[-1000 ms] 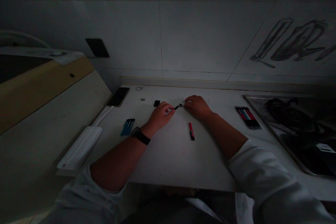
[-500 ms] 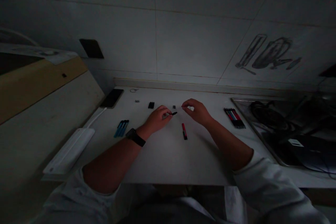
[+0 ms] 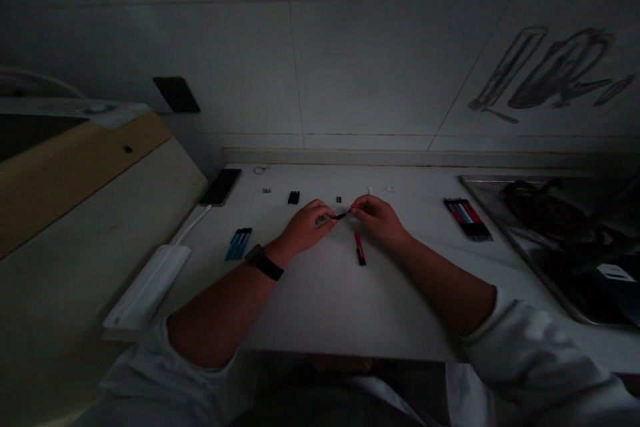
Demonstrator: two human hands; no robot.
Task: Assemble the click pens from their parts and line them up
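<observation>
My left hand (image 3: pixel 306 227) pinches a short black pen part (image 3: pixel 341 216) above the middle of the table. At the other end of that part, my right hand (image 3: pixel 379 219) has thumb and forefinger closed together; what lies between them is too small to make out. Just below the hands is a red and black pen barrel (image 3: pixel 359 247). A pair of tiny dark pieces (image 3: pixel 339 199) lies behind the fingers, and a few black caps (image 3: pixel 294 197) are behind my left hand.
Blue pen barrels (image 3: pixel 239 244) lie left, near a white power strip (image 3: pixel 147 287) and a phone (image 3: pixel 221 187). Small silvery pieces (image 3: pixel 267 191) sit at the back. To the right are a row of red, blue and black pens (image 3: pixel 467 219) and a metal-rimmed tray (image 3: pixel 520 273).
My right hand has come in to the black pen part, so both hands now meet at it. Small white bits behind my right hand have come into sight. The view has shifted slightly.
</observation>
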